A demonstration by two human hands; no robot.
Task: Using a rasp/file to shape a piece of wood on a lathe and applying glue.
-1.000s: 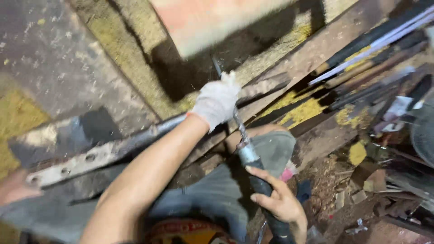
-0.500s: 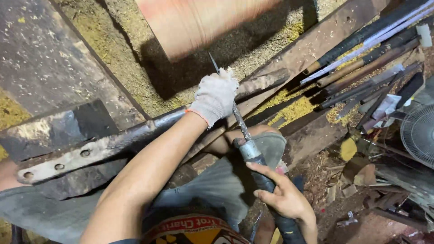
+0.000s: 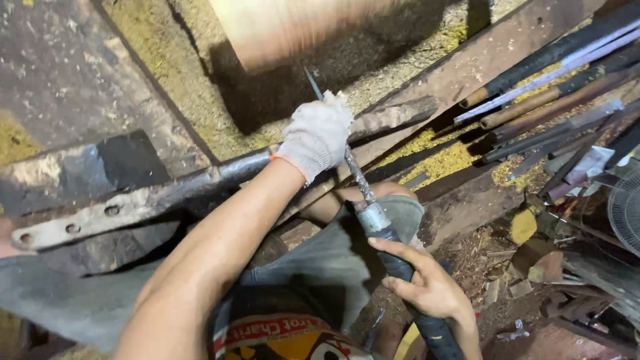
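The left hand (image 3: 317, 135), in a white knitted glove, closes around the far end of a long round metal file (image 3: 357, 179) lying across a rusty iron bar (image 3: 153, 198), while the bare right hand (image 3: 427, 285) wraps its black taped handle (image 3: 403, 273) nearer the body.

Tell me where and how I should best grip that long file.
Probably grip the file at both ends. Take the dark handle, which points back toward the body, from the near right side, as the right hand does. Steady the thin tip from above, where the gloved left hand sits on the bar. The slim, rough middle offers a poor hold.
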